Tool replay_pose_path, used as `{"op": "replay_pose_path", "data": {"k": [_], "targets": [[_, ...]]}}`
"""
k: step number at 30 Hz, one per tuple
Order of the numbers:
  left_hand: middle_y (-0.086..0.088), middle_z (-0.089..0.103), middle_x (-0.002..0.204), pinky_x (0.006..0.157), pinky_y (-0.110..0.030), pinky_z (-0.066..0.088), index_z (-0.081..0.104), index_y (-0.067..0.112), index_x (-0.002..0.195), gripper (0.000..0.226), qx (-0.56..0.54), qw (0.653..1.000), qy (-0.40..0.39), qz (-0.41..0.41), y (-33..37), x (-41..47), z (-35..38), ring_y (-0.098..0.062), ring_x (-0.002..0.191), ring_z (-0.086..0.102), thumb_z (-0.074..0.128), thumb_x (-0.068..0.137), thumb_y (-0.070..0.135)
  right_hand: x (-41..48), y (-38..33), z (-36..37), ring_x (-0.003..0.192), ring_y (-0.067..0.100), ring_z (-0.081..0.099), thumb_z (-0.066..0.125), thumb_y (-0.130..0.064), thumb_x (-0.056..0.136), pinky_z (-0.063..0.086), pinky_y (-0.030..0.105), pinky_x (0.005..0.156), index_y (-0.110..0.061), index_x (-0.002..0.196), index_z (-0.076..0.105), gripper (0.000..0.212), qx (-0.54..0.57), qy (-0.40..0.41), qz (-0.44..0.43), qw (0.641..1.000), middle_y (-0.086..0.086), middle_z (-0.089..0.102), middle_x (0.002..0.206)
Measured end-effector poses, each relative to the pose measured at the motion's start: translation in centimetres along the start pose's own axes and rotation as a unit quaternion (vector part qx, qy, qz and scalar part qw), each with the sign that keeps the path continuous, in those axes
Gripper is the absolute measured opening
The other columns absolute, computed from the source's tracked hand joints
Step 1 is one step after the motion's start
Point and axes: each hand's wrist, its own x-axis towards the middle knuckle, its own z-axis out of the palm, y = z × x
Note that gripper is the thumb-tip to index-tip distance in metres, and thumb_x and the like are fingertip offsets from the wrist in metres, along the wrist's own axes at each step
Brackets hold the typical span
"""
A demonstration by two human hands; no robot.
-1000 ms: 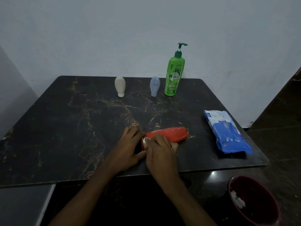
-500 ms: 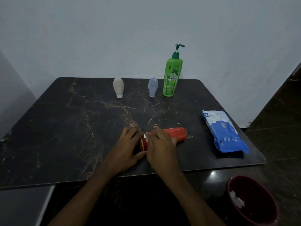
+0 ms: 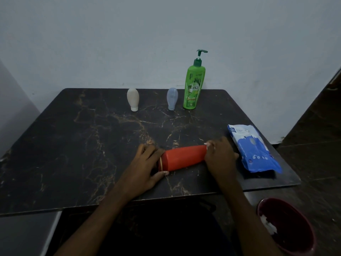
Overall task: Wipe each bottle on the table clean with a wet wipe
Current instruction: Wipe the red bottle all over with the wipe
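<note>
1. The red bottle point(image 3: 183, 158) lay on its side near the front edge of the dark marbled bench point(image 3: 73, 145), its long axis running left to right, the right end tilted slightly away.
2. The left hand point(image 3: 145, 164) was clamped on the bottle's left end, thumb beneath and fingers over the top, as it had been a second before.
3. The right hand point(image 3: 220, 157) had travelled from the left end, where it sat beside the other hand, along to the bottle's right end and was closed over it; a sliver of white at its fingertips was probably the wet wipe point(image 3: 206, 144), though the dim view left that uncertain.
4. Just right of that hand lay the blue and white wipe pack point(image 3: 252, 148), unmoved.
5. At the back of the bench stood a cream bottle point(image 3: 132, 98), a pale blue bottle point(image 3: 172, 98) and a green pump bottle point(image 3: 193, 85), all in their former places.
6. On the floor at lower right sat a dark red bin point(image 3: 287, 230) with white scraps inside.
</note>
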Motion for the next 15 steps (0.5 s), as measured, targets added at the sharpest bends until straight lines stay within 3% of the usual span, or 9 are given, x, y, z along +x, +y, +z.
{"op": "replay_pose_path", "data": {"k": [4,9,12,15], "targets": [[0.008,0.048,0.123,0.095,-0.026,0.040,0.055,0.016,0.134,0.062,0.003,1.000,0.000,0.003,0.2,-0.1,-0.1,-0.008,0.114,0.034,0.073,0.084,0.048,-2.3,-4.0,1.0,0.109,0.020,0.056,0.053,-0.021,0.096,0.042,0.046,0.097,-0.026,0.114,0.067,0.024,0.027,0.002,-0.059,0.998,-0.001,0.052,0.119],[0.009,0.047,0.122,0.094,-0.025,0.041,0.056,0.016,0.135,0.060,-0.015,1.000,-0.013,-0.012,0.1,-0.1,-0.1,-0.009,0.113,0.035,0.065,0.085,0.048,-6.8,-8.9,3.5,0.101,0.017,0.053,0.056,-0.020,0.090,0.041,0.043,0.084,-0.025,0.099,0.066,0.015,0.009,0.020,-0.209,0.978,-0.004,0.054,0.107],[0.009,0.047,0.123,0.093,-0.026,0.041,0.055,0.016,0.136,0.063,-0.011,1.000,-0.013,-0.017,0.0,-0.1,0.0,-0.007,0.114,0.033,0.075,0.083,0.043,-6.1,-7.6,3.3,0.102,0.016,0.052,0.054,-0.020,0.089,0.038,0.040,0.084,-0.027,0.110,0.067,0.026,0.014,0.040,-0.202,0.978,-0.005,0.054,0.107],[0.007,0.049,0.124,0.095,-0.027,0.041,0.055,0.017,0.135,0.063,-0.009,1.000,-0.007,-0.013,0.0,0.0,0.0,-0.008,0.114,0.035,0.076,0.083,0.046,-3.4,-4.5,2.1,0.105,0.017,0.050,0.056,-0.017,0.090,0.037,0.036,0.087,-0.031,0.121,0.064,0.035,-0.032,0.030,-0.142,0.989,-0.005,0.052,0.114]]}}
